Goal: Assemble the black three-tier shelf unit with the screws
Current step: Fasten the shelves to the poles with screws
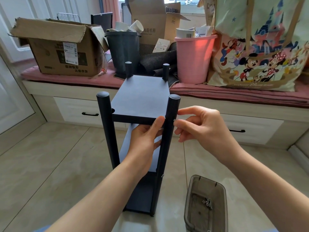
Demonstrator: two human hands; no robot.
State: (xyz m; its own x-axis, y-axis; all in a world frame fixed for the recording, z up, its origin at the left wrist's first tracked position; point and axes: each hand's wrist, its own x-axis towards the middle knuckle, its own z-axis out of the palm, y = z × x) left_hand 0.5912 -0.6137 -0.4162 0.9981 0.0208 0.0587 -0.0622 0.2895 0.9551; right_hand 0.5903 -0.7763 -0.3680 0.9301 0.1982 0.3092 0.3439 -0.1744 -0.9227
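**Top tier held at the near right post**

On a tiled floor [50, 156] before a window seat with a pink cushion [234, 94] stands the black shelf unit [142, 97], upright, directly between the two hands. The left hand [145, 139] reaches under the top tier's near edge, its thumb lying up against that edge and its fingers curled beneath the board beside the near right post [168, 131]. The right hand [200, 126] sits just on the other side of that post, fingertips [177, 122] pinched together against it at the height of the top tier; whether a screw lies between them is too small to tell. A screw head [162, 175] shows lower on the same post, near the bottom tier.

Below the right hand, on the floor, lies a smoky clear plastic box [205, 205] with a few loose screws [208, 203] in it.

Beyond the hands, on the window seat, stand an open cardboard box [61, 47], a dark bin [123, 51], a pink bin [194, 57] and a cartoon-printed tote bag [259, 47]. Drawers with black handles [90, 114] sit under the seat.
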